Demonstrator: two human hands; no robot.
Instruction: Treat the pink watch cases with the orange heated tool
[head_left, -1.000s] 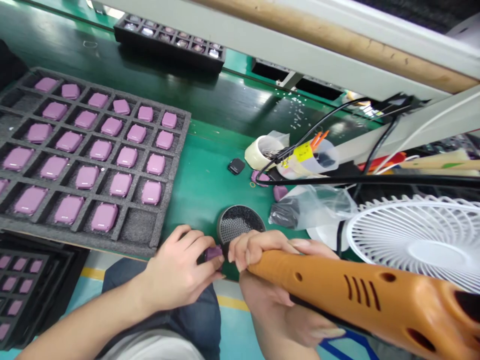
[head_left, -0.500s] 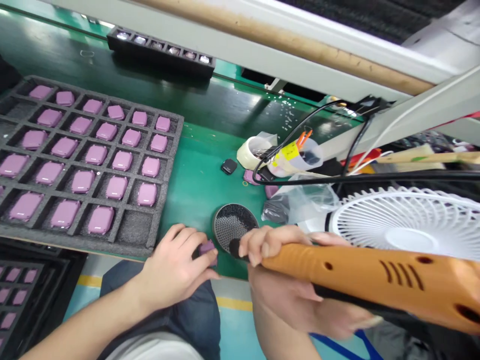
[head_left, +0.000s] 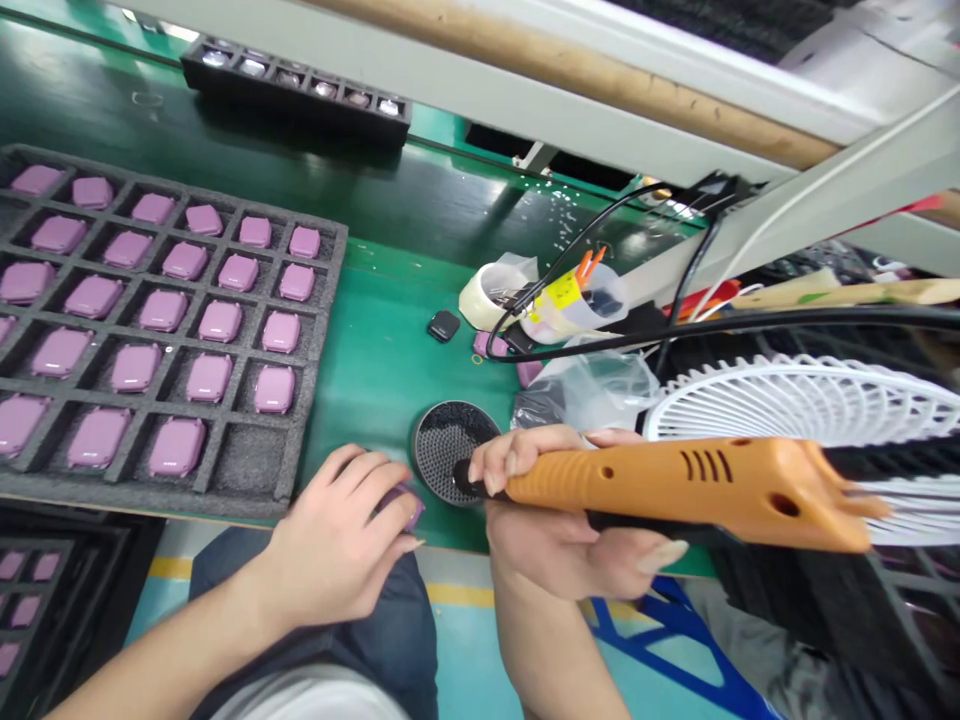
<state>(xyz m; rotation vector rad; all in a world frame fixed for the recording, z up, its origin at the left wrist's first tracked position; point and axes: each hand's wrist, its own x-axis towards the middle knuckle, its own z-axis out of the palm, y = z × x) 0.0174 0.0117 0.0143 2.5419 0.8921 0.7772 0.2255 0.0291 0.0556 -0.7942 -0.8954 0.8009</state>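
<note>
My left hand (head_left: 345, 520) rests at the table's front edge, its fingers closed on a small purple watch case (head_left: 406, 508) that they partly cover. In my right hand (head_left: 551, 525) is an orange electric screwdriver (head_left: 660, 492), lying nearly level and pointing left. Its black nose is over the right side of a round black dish (head_left: 439, 445) with a dotted, textured inside; the bit's tip is too small to make out. Left of my hands, a grey foam tray (head_left: 251, 465) carries many purple watch cases, one per compartment.
Behind the dish are a black square piece (head_left: 443, 325), a cream tape roll (head_left: 480, 300), a cup (head_left: 577, 305) with orange-handled tools, and a clear plastic bag (head_left: 600, 385). A black cable (head_left: 720, 325) crosses above a white fan (head_left: 795, 400). A black tray (head_left: 300, 100) stands farther back.
The screwdriver's rear end has swung up and away from me, and its nose sits farther over the dish. My left hand still has the watch case. The whole view has shifted slightly.
</note>
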